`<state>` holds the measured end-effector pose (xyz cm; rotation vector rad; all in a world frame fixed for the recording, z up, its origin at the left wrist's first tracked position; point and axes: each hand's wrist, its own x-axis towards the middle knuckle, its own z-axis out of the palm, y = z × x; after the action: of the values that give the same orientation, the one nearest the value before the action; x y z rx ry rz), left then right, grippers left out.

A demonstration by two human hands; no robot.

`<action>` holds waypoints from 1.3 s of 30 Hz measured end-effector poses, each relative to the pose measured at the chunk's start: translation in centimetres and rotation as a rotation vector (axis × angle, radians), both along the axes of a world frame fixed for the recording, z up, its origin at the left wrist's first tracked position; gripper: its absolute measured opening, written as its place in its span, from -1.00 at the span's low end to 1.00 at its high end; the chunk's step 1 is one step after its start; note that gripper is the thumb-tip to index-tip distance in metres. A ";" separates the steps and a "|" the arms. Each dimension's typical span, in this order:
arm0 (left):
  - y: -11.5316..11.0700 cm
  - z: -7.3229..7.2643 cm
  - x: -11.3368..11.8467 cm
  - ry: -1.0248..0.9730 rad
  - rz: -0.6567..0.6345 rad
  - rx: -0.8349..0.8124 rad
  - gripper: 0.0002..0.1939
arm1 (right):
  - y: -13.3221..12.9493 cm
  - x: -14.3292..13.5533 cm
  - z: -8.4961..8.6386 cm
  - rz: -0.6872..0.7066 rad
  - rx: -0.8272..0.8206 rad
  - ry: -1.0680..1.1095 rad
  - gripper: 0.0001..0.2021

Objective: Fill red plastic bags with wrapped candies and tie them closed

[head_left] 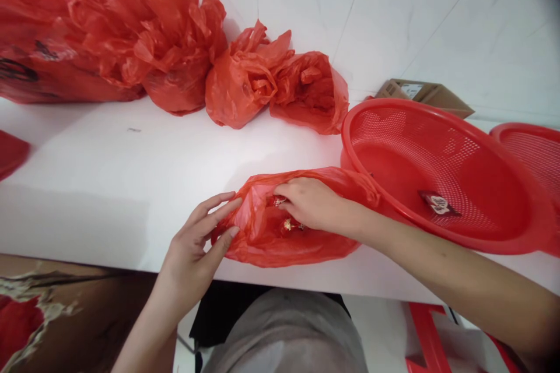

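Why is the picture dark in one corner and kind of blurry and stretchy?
Head view: top right corner dark, maybe the lens edge; red shape at the left edge blurry; near basket probably stretched by a wide lens; soft shadow on the table, lower left.

The light is bright and rather even, but its source is out of view. Beyond the left hand (192,253), the white tabletop (170,169) shines almost without detail; nearer, a soft grey shadow lies on it. The tied red plastic bags (177,78) carry small highlights. Below the left hand, the cardboard box (105,315) is dim. Far right beyond the right hand (306,204), the corner darkens and the red perforated basket (472,186) looks stretched.
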<state>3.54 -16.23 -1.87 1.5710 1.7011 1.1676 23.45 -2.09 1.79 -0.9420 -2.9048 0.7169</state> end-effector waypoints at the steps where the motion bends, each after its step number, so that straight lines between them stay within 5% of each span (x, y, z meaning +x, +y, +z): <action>1: 0.0 -0.1 0.0 -0.007 0.005 0.007 -0.61 | -0.3 0.5 0.5 -0.049 -0.107 0.079 -0.88; 5: 0.4 -0.4 0.1 -0.039 0.011 0.026 -0.61 | -1.9 2.2 2.1 -0.238 -0.834 0.427 -0.89; 7: 0.6 -0.5 0.3 -0.042 0.010 0.037 -0.62 | -2.5 2.7 2.5 -0.283 -1.056 0.540 -0.82; 16: 0.4 -0.7 0.4 0.022 0.004 0.047 -0.66 | -3.1 3.6 2.2 -0.369 -1.240 0.678 -0.77; 29: 0.2 -0.2 0.9 0.037 0.010 0.044 -0.70 | -3.5 3.5 2.1 -0.352 -1.120 0.755 -0.80; 33: 0.1 -0.3 0.9 0.018 0.015 0.040 -0.69 | -3.9 3.6 2.9 -0.326 -0.617 0.518 -0.70; 36: 0.1 -0.4 0.9 0.002 0.014 0.049 -0.69 | -4.2 5.0 5.6 -0.340 -0.271 0.414 -0.55; 39: 0.1 -0.1 1.1 -0.026 0.011 0.050 -0.68 | -2.7 8.4 8.7 -0.434 -0.048 0.383 -0.62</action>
<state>4.63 -16.16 -2.01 1.5711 1.6781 1.2396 31.90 -4.76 10.47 -1.2252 -2.2608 0.8225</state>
